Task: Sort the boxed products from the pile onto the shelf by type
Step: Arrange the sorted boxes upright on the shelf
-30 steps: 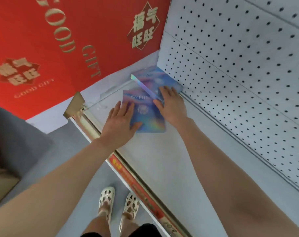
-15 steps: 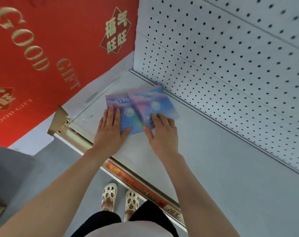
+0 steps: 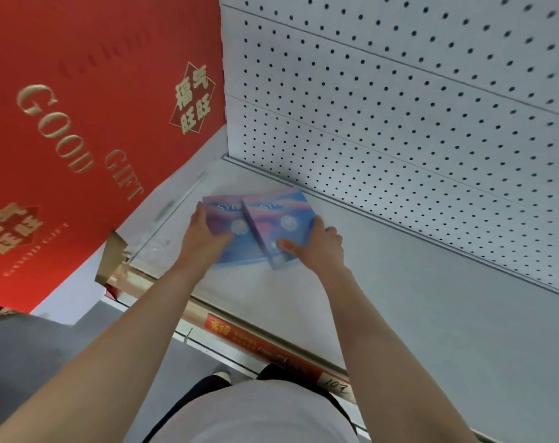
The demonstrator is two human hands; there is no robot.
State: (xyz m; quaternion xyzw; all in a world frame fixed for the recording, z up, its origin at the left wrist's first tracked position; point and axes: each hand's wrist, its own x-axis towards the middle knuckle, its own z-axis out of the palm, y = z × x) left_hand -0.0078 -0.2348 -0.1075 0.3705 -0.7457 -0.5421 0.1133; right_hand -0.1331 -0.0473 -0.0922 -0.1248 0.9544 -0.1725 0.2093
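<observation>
two iridescent boxes point(image 3: 265, 228) side by side on shelf point(image 3: 415, 308), between the hands | left hand point(image 3: 201, 238) grips left box, right hand point(image 3: 319, 247) grips right | step: squaring matching pair | next: likely release, fetch more

We see a white pegboard wall point(image 3: 399, 116) dotted with dark holes behind the shelf, a large red panel point(image 3: 80, 123) with gold "GOOD GIFT" lettering to the left, and grey floor point(image 3: 25, 356) below.
</observation>
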